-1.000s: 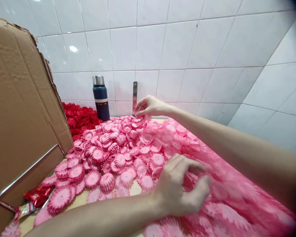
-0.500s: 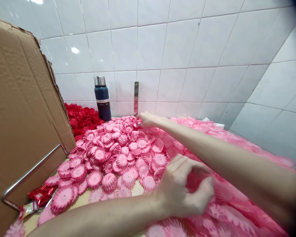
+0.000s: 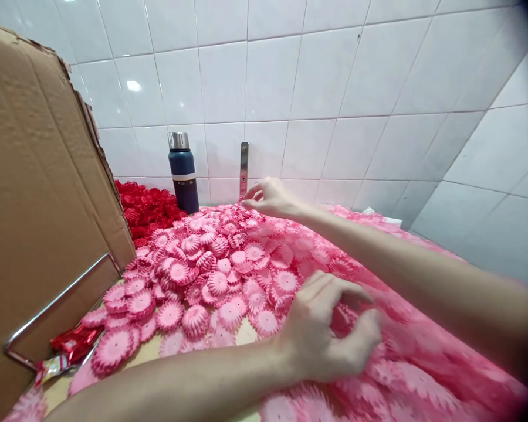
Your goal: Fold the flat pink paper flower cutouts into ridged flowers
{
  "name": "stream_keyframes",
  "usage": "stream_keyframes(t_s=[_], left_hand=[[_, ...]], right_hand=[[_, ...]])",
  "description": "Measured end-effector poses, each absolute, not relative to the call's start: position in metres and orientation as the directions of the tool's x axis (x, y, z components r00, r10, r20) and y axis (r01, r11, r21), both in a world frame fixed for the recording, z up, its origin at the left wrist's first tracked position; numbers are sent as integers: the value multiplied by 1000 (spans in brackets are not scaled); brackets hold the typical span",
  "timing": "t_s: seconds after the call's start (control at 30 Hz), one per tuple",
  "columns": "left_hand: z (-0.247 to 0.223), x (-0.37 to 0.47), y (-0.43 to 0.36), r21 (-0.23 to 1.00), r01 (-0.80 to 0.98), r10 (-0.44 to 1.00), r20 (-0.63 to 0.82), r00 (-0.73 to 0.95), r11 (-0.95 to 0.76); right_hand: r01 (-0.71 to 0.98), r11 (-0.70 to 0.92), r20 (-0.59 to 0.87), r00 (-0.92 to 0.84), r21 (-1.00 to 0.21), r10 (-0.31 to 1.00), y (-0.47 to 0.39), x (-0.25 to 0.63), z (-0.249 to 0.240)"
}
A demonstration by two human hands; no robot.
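Note:
A heap of pink scalloped discs (image 3: 217, 282), thin layered pieces like flower petals with small centre holes, spreads before me. My left hand (image 3: 319, 331) rests low over the heap, its fingers curved and thumb well apart, with pink layers behind the gap. At the back, by the wall, my right hand (image 3: 270, 196) is over the top of the heap. Its thumb and fingertips come together near a bit of pink; what they hold is too small to make out. Looser, blurred pink layers (image 3: 422, 334) lie below the right forearm.
A cardboard box (image 3: 39, 176) stands at the left, with a bent metal rod (image 3: 61, 302) and red wrappers (image 3: 74, 343) beside it. Dark red pieces (image 3: 147, 211) are piled near a blue bottle (image 3: 183, 176). A metal strip (image 3: 244, 167) is fixed to the tiled wall (image 3: 330, 76).
My right hand has risen a little from the top of the heap and shifted slightly right. My left hand has stayed nearly in place.

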State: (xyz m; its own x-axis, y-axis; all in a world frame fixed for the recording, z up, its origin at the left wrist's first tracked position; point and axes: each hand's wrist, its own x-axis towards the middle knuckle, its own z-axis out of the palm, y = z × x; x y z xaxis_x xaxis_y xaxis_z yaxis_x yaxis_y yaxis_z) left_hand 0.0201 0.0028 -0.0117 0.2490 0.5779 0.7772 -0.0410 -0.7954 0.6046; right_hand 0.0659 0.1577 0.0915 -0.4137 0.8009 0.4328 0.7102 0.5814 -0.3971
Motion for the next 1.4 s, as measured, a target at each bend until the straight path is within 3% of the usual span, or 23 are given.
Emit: stream_keyframes(t_s=[0.07, 0.17, 0.27, 0.37, 0.43, 0.53, 0.7, 0.9, 1.07, 1.2, 1.4], left_hand=[[-12, 19, 4, 634, -38, 607, 755, 249, -772], [-12, 19, 5, 676, -42, 652, 723, 228, -735], [-13, 22, 8, 763, -55, 746, 642, 174, -644], [-15, 26, 13, 827, -183, 825, 555, 111, -531], [-16, 28, 15, 813, -258, 827, 556, 80, -522], [-17, 28, 15, 809, -236, 798, 579, 169, -538], [-14, 23, 10, 706, -19, 682, 691, 238, -708], [-16, 23, 11, 765, 112, 771, 614, 170, -634], [-16, 24, 12, 819, 76, 816, 550, 177, -568], [-14, 26, 10, 849, 21, 839, 517, 166, -528], [-15, 27, 9, 872, 22, 853, 473, 222, -489]], right_hand=[[593, 613, 513, -356, -522, 781, 141, 76, 99], [420, 583, 460, -363, -695, 810, 109, 101, 108], [352, 521, 382, -394, -777, 836, 76, 134, 112], [330, 425, 270, -424, -843, 864, 46, 166, 107], [292, 360, 218, -421, -886, 881, 30, 184, 99], [242, 287, 169, -412, -927, 895, 13, 201, 81], [165, 242, 184, -304, -956, 935, 0, 204, 53], [164, 287, 252, -207, -944, 945, -5, 199, 45], [283, 351, 332, -116, -892, 936, -9, 195, 42], [459, 462, 542, 50, -759, 839, -10, 200, 46], [403, 483, 551, 67, -778, 832, -9, 212, 49]])
